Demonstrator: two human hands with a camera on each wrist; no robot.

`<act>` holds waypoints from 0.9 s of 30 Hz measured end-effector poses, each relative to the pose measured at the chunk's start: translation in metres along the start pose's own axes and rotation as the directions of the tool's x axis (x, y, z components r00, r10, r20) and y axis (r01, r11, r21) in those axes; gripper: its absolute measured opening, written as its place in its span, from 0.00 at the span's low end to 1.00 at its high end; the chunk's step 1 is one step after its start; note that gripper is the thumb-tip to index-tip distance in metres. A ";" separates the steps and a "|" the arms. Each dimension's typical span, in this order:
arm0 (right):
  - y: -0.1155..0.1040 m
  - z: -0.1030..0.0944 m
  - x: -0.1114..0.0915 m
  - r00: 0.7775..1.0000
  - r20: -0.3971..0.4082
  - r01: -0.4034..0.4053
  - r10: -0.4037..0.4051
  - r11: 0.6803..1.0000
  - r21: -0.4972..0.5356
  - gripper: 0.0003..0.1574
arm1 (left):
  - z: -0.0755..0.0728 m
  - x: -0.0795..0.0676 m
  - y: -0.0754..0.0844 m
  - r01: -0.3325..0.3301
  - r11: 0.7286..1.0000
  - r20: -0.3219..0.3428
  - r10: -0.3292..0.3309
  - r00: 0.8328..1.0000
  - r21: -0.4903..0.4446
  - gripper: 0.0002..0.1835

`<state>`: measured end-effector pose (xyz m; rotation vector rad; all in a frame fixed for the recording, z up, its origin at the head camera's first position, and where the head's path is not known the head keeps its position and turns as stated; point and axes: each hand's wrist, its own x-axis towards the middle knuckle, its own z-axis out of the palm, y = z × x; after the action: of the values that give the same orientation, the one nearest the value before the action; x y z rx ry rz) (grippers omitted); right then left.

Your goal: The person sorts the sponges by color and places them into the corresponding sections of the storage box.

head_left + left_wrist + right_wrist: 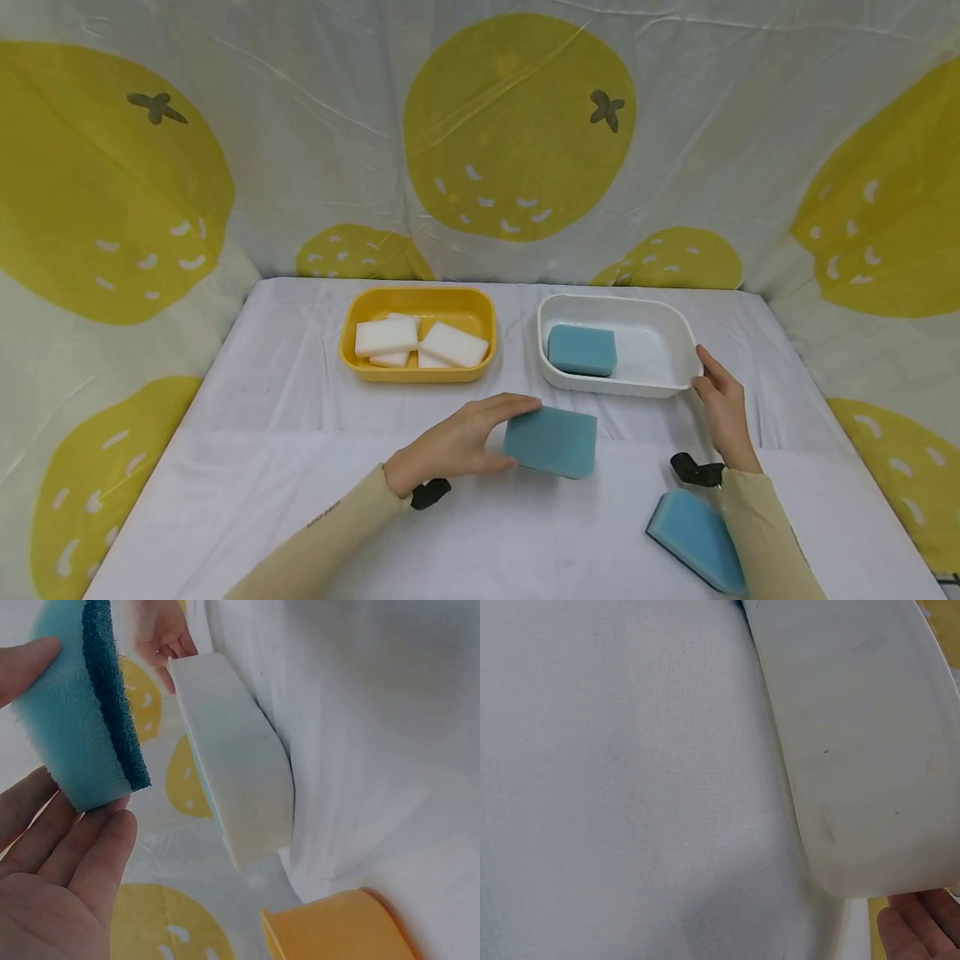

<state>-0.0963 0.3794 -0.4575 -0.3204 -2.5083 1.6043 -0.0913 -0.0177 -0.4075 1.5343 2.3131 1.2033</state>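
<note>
My left hand [468, 442] holds a blue sponge [552, 442] above the cloth, in front of the white tray. In the left wrist view this sponge [71, 712] shows a darker scouring layer, with the thumb on one face and fingertips under its lower edge. At the right end of the white tray [619, 386], my right hand [727, 412] grips the rim with thumb and fingers. Another blue sponge [582, 350] lies in the tray's left part. In the right wrist view only some fingers [911, 930] show, beside the tray's wall [855, 750].
A yellow tray [416, 376] with several white sponges [386, 337] stands left of the white one. Another blue sponge [697, 537] lies near the right forearm, partly covered by the sleeve. White cloth [300, 492] covers the table; a lemon-patterned curtain [517, 125] hangs behind.
</note>
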 end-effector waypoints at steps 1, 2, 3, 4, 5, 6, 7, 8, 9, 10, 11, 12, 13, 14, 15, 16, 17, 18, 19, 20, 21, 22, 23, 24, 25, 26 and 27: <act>0.000 0.000 0.000 1.000 0.000 -0.001 0.001 1.000 0.002 0.33 | -0.002 0.003 -0.001 -0.006 1.000 -0.005 0.006 1.000 0.011 0.38; -0.001 0.000 0.000 1.000 -0.001 -0.003 0.003 1.000 0.003 0.33 | -0.003 0.006 -0.001 -0.011 1.000 -0.009 0.011 1.000 0.024 0.38; -0.001 0.000 0.000 1.000 -0.001 -0.004 0.004 1.000 0.004 0.33 | -0.005 0.009 -0.001 -0.014 0.999 -0.012 0.014 1.000 0.034 0.38; -0.001 0.000 0.000 1.000 -0.002 -0.003 0.003 1.000 0.004 0.33 | -0.007 0.013 -0.002 -0.013 0.999 -0.012 0.013 1.000 0.046 0.38; -0.001 0.000 0.000 1.000 -0.003 -0.001 0.001 1.000 0.006 0.33 | -0.009 0.016 -0.001 -0.009 0.998 -0.011 0.010 1.000 0.055 0.38; -0.001 0.000 0.000 1.000 -0.004 0.000 0.000 1.000 0.006 0.33 | -0.010 0.020 -0.001 -0.002 0.998 -0.008 0.003 1.000 0.060 0.38; -0.002 0.000 -0.001 1.000 -0.005 0.001 0.000 1.000 0.007 0.33 | -0.012 0.023 -0.001 0.008 0.998 -0.005 -0.008 1.000 0.063 0.38; -0.002 0.000 -0.001 1.000 -0.006 0.000 0.000 1.000 0.005 0.33 | -0.014 0.027 -0.001 0.017 0.998 -0.001 -0.017 1.000 0.063 0.38; -0.002 0.000 -0.001 1.000 -0.007 0.000 0.000 1.000 0.005 0.33 | -0.015 0.030 -0.001 0.024 0.998 0.001 -0.024 1.000 0.064 0.38; -0.002 0.000 -0.001 1.000 -0.007 -0.001 0.001 1.000 0.005 0.33 | -0.016 0.034 -0.001 0.030 0.997 0.003 -0.030 1.000 0.064 0.38; -0.001 0.000 -0.001 1.000 -0.007 -0.001 0.001 1.000 0.003 0.33 | -0.018 0.038 0.000 0.032 0.998 0.004 -0.033 0.999 0.061 0.38; -0.001 0.000 -0.001 1.000 -0.008 -0.001 0.001 1.000 0.002 0.33 | -0.019 0.041 0.000 0.033 0.998 0.005 -0.033 0.999 0.063 0.37; -0.001 0.000 -0.001 1.000 -0.009 0.000 0.000 1.000 0.001 0.33 | -0.020 0.045 0.000 0.032 0.997 0.004 -0.032 0.999 0.065 0.37; -0.001 0.000 -0.001 1.000 -0.009 0.002 -0.002 1.000 0.002 0.33 | -0.021 0.048 0.001 0.028 0.997 0.000 -0.028 1.000 0.067 0.37; -0.001 0.000 -0.001 1.000 -0.010 0.004 -0.004 1.000 0.004 0.33 | -0.023 0.051 0.001 0.026 0.997 -0.004 -0.026 1.000 0.071 0.37; -0.001 0.000 -0.001 1.000 -0.010 0.006 -0.006 1.000 0.005 0.33 | -0.024 0.054 0.001 0.023 0.997 -0.009 -0.022 1.000 0.071 0.37; -0.001 0.000 -0.001 1.000 -0.011 0.008 -0.008 1.000 0.006 0.33 | -0.025 0.056 0.002 0.022 0.997 -0.014 -0.021 1.000 0.074 0.37; 0.000 0.000 -0.001 1.000 -0.010 0.009 -0.009 1.000 0.007 0.33 | -0.026 0.059 0.002 0.022 0.997 -0.018 -0.021 1.000 0.079 0.37; 0.000 0.000 -0.001 1.000 -0.012 0.010 -0.010 1.000 0.006 0.33 | -0.026 0.061 0.001 0.022 0.996 -0.022 -0.021 1.000 0.083 0.37; -0.001 0.000 -0.001 1.000 -0.013 0.010 -0.010 1.000 0.007 0.33 | -0.027 0.063 0.001 0.022 0.996 -0.028 -0.019 0.999 0.088 0.37; -0.001 0.000 -0.002 1.000 -0.014 0.009 -0.009 1.000 0.004 0.33 | -0.027 0.065 0.001 0.023 0.996 -0.032 -0.020 0.999 0.092 0.37; -0.001 0.000 -0.001 1.000 -0.015 0.009 -0.009 1.000 0.003 0.33 | -0.027 0.067 0.000 0.023 0.995 -0.035 -0.020 0.999 0.096 0.37; -0.001 0.000 -0.001 1.000 -0.016 0.011 -0.011 1.000 0.003 0.33 | -0.028 0.068 -0.001 0.023 0.995 -0.039 -0.019 0.999 0.099 0.37; -0.001 0.000 -0.001 1.000 -0.017 0.012 -0.012 1.000 0.001 0.33 | -0.028 0.070 -0.001 0.021 0.995 -0.043 -0.017 0.999 0.101 0.37; -0.001 0.000 -0.001 1.000 -0.019 0.011 -0.011 1.000 -0.001 0.33 | -0.028 0.072 -0.001 0.021 0.995 -0.046 -0.017 0.999 0.102 0.37; -0.001 0.000 -0.001 1.000 -0.019 0.012 -0.012 1.000 -0.001 0.33 | -0.028 0.075 -0.002 0.020 0.994 -0.047 -0.015 0.999 0.105 0.37; -0.001 0.000 -0.001 1.000 -0.018 0.012 -0.012 1.000 -0.001 0.33 | -0.028 0.077 -0.002 0.020 0.994 -0.047 -0.015 0.999 0.104 0.36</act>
<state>-0.0951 0.3789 -0.4567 -0.3175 -2.4926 1.5887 -0.1435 0.0295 -0.3658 1.5307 2.4502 1.1421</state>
